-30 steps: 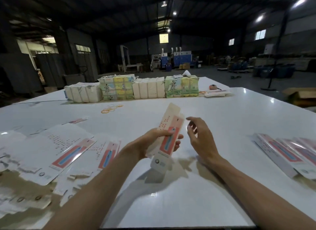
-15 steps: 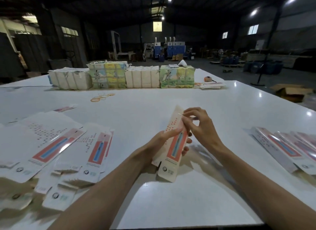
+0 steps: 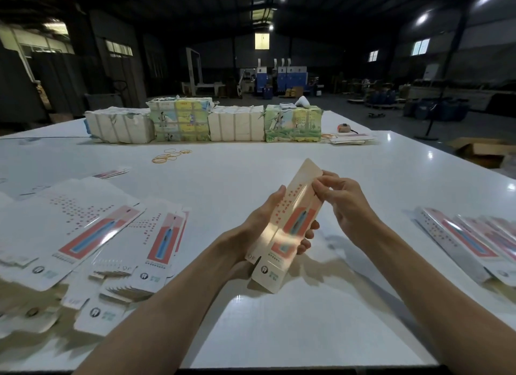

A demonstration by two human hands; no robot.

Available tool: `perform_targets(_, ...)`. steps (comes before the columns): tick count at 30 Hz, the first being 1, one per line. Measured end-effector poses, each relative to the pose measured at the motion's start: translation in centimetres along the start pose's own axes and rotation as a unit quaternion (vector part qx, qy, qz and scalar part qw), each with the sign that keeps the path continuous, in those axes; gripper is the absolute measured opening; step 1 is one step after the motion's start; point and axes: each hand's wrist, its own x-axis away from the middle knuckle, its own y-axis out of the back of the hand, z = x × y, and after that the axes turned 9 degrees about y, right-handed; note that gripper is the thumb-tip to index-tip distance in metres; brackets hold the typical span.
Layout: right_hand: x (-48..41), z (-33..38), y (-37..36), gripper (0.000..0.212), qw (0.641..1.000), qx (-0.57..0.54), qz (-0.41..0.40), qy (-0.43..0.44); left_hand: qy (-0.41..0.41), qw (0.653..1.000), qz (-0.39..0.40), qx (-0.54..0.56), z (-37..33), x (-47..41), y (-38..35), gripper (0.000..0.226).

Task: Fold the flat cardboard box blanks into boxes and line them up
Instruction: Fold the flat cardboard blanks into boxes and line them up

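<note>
Holding one box blank (image 3: 287,226) upright above the near middle of the white table (image 3: 279,332), the person works on it with both hands. The left hand (image 3: 268,229) wraps the lower half, thumb lying along the blank's left edge and fingers curled round behind to its right edge, so the long panels are squeezed toward a sleeve shape. That grip seems chosen to steady the piece while leaving its top free. The right hand (image 3: 339,198) is up at that free end, fingertips closed in a light pinch on the right edge just below the rounded top flap; whether it is creasing a side panel or starting to tuck the flap I cannot tell.

More flat blanks (image 3: 92,235) lie fanned in a loose overlapping heap along the left edge, within easy reach of the left hand, which suits them as the supply. A row of finished boxes (image 3: 474,238) lies side by side near the right edge, angled alike, so the line-up is judged to be building there. The held piece still looks partly flat, with folding only begun.

Along the far edge stand wrapped bundles (image 3: 206,123), with loose rubber bands (image 3: 170,155) just in front of them, well apart from the work.
</note>
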Motion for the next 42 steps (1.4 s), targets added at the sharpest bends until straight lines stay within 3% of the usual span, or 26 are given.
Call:
perform_targets(3, 0.1, 0.1, -0.1, 0.020, 0.999, -0.029, 0.021, 0.003, -0.014, 1.000, 0.001, -0.024, 0.1, -0.1, 0.4, 0.080)
perform_targets(7, 0.3, 0.4, -0.1, 0.031, 0.998, -0.060, 0.031, 0.014, 0.004, 0.998, -0.063, -0.008, 0.6, -0.9, -0.2, 0.075)
perform_targets(11, 0.9, 0.4, -1.2, 0.027, 0.999, -0.003, 0.004, 0.048, 0.001, 0.997, -0.040, 0.064, 1.1, -1.3, 0.0, 0.071)
perform_targets(15, 1.6, 0.1, -2.2, 0.060, 0.999, 0.005, 0.017, 0.041, -0.038, 0.978, -0.002, 0.207, 0.7, -0.6, 0.8, 0.062)
perform_targets(17, 2.2, -0.5, -2.9, 0.060, 0.997, 0.035, 0.060, 0.046, -0.047, 0.974, -0.016, 0.222, 0.9, -0.6, 0.7, 0.064)
perform_targets(24, 2.7, -1.0, -3.1, 0.065, 0.992, 0.064, 0.065, 0.086, -0.049, 0.984, -0.133, 0.106, 1.5, -0.6, -0.1, 0.080)
perform_targets(28, 2.5, -0.4, -2.9, 0.070, 0.990, 0.107, 0.058, 0.076, -0.163, 0.947, -0.276, -0.013, 1.7, -1.3, -0.1, 0.051)
perform_targets(30, 2.3, -0.1, -2.8, 0.069, 0.989, 0.118, 0.062, 0.059, -0.220, 0.928, -0.292, -0.074, 1.5, -1.2, 0.0, 0.047)
perform_targets(32, 2.2, -0.1, -2.6, 0.069, 0.989, 0.120, 0.070, 0.055, -0.222, 0.936, -0.262, -0.075, 1.0, -1.2, -0.4, 0.041)
perform_targets(34, 2.1, -0.2, -2.4, 0.070, 0.990, 0.107, 0.076, 0.046, -0.199, 0.956, -0.208, -0.053, 0.9, -1.3, -1.0, 0.052)
perform_targets(38, 2.0, -0.5, -2.3, 0.067, 0.991, 0.103, 0.083, 0.021, -0.177, 0.955, -0.200, -0.127, 1.4, -1.6, -1.2, 0.110)
perform_targets(42, 1.9, -0.8, -2.5, 0.061, 0.992, 0.091, 0.087, 0.021, -0.168, 0.962, -0.200, -0.077, 1.3, -1.6, -1.0, 0.112)
